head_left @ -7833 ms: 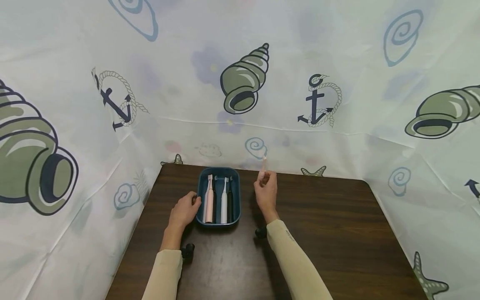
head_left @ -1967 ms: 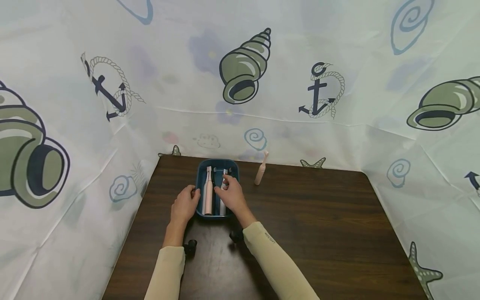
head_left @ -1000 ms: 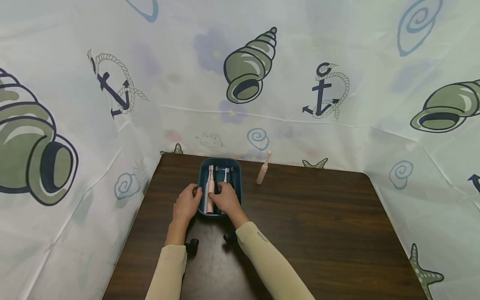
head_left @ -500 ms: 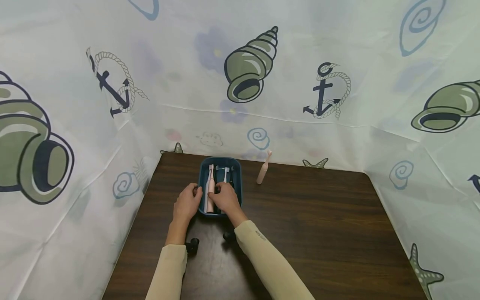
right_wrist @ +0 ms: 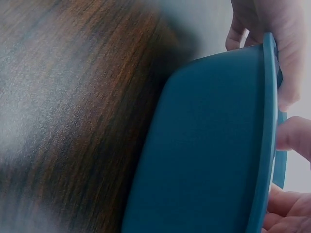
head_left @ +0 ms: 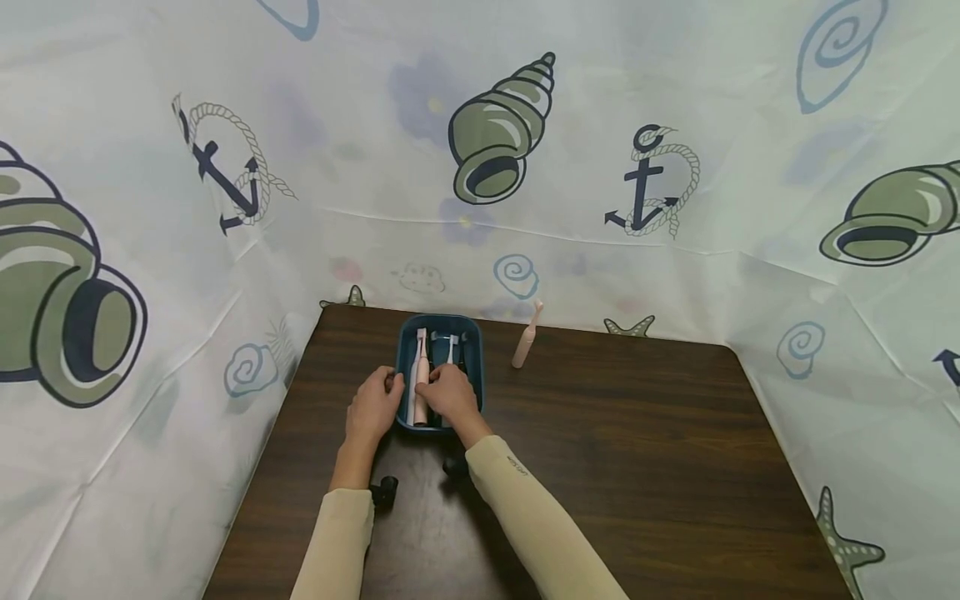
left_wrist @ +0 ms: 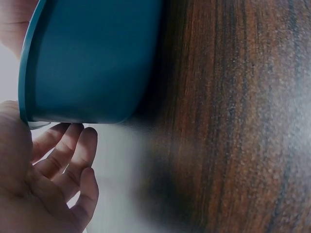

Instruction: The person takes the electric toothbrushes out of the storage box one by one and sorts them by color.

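Observation:
A teal tray (head_left: 476,377) (left_wrist: 92,58) (right_wrist: 209,145) sits at the back of the dark wooden table (head_left: 615,467). In it lie a pink toothbrush (head_left: 420,367), a white one (head_left: 450,350), a dark one (head_left: 462,360) and a teal one (head_left: 433,337) (right_wrist: 279,165). My left hand (head_left: 372,406) (left_wrist: 53,184) grips the tray's left rim. My right hand (head_left: 450,392) (right_wrist: 294,133) is inside the tray, fingers curled round the teal toothbrush's handle and covering the brushes' lower ends. Another pink toothbrush (head_left: 522,340) stands upright on the table, right of the tray.
A pale curtain (head_left: 675,125) printed with shells and anchors closes in the table at the back and both sides. The tray lies close to the back edge. Bare wood stretches to the right and toward me.
Earlier my right hand held the pink toothbrush upright; it now stands alone on the table. The right hand went into the tray and has barely shifted in the last second. The left hand stayed.

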### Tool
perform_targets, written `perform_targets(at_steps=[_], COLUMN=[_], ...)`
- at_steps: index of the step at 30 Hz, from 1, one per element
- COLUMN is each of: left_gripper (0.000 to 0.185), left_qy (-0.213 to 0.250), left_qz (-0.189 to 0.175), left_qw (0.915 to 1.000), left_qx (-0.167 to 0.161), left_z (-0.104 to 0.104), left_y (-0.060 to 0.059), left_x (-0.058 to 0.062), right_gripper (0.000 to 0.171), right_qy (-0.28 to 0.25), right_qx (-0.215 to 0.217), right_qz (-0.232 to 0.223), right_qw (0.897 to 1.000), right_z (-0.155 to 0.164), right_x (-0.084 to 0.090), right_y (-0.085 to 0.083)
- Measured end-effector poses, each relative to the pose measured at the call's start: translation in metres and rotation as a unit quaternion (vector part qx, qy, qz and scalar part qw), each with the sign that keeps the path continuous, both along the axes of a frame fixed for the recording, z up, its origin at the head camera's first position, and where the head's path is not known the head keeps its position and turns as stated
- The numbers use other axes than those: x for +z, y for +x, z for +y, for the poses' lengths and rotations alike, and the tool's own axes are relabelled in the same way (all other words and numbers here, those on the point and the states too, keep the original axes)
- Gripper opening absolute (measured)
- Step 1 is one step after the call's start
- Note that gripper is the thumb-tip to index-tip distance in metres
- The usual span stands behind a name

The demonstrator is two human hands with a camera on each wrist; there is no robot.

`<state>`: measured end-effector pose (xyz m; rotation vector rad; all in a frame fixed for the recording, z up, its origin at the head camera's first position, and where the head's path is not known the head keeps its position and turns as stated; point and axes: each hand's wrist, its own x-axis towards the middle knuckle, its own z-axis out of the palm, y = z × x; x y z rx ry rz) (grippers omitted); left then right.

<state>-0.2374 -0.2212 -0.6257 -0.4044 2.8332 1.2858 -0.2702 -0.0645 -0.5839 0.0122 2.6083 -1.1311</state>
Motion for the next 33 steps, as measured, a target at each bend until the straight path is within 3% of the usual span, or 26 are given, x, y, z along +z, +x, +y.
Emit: perform_targets(at_steps=[16, 22, 33], left_gripper=[0.046, 0.046, 0.049], left_qy=[-0.006, -0.002, 0.008], left_qz=[-0.005, -0.005, -0.005], left_qw=[1.0, 1.0, 0.9999], left_qx=[0.003, 0.0, -0.002], left_z=[-0.0011, -0.0009, -0.0023], left_y=[0.0005, -0.0002, 0.0009], left_x=[0.0019, -0.0001, 0.0013], right_gripper=[0.031, 0.028, 0.038], right_qy=[-0.045, -0.066, -0.097], right_qx=[0.015, 0.008, -0.011], right_qz=[-0.035, -0.023, -0.048], right_qw=[0.998, 0.998, 0.994], right_z=[-0.0064, -0.0009, 0.0026], right_x=[-0.0022, -0.0037, -0.006], right_y=[-0.0024, -0.0024, -0.0028])
